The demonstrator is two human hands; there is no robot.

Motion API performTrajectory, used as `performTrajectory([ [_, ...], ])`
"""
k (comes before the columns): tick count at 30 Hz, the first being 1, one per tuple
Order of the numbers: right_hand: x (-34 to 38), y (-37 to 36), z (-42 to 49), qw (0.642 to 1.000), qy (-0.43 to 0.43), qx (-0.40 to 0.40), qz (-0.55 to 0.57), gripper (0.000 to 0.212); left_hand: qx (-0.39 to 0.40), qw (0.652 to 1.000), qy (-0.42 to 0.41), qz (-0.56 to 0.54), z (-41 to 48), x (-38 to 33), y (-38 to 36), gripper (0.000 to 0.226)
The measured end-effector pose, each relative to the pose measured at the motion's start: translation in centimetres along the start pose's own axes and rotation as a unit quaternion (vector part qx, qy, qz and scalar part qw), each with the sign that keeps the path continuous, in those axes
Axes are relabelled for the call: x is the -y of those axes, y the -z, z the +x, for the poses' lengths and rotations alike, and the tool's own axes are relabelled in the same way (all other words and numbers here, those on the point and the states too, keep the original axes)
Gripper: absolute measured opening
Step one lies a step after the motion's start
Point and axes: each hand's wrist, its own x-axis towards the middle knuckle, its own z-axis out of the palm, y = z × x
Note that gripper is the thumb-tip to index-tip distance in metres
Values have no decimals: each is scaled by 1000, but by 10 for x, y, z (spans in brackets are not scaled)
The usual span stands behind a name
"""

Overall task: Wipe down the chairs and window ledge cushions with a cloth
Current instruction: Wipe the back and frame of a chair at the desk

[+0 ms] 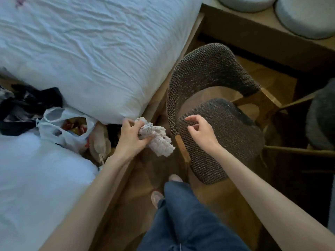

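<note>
Cloth (155,137) sits wadded in my curled left hand (131,135) beside the chair (208,69); my right hand (201,132) hovers empty, fingers loosely curled, above the seat (233,142). That dangling tail could snag the coarse weave.

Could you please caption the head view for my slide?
Left hand grips a cloth beside the bed; right hand hovers over the chair.

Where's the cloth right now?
Head view, centre-left: the cloth is bunched in the left hand, held above the floor between the bed corner and the chair.
</note>
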Motion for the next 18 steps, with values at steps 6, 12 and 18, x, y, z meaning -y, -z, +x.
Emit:
performTrajectory([
  [6, 19, 1, 68, 994, -24, -103, 18, 27, 27, 980, -116, 159, 104, -1, 32, 30],
  [12, 48, 3, 149, 988, -53, -135, 47, 42, 20, 968, -165, 186, 197, -22, 59, 29],
  [18, 66, 5, 199, 983, -101, -144, 56, 61, 105, 978, -165, 77, 272, -56, 65, 22],
])
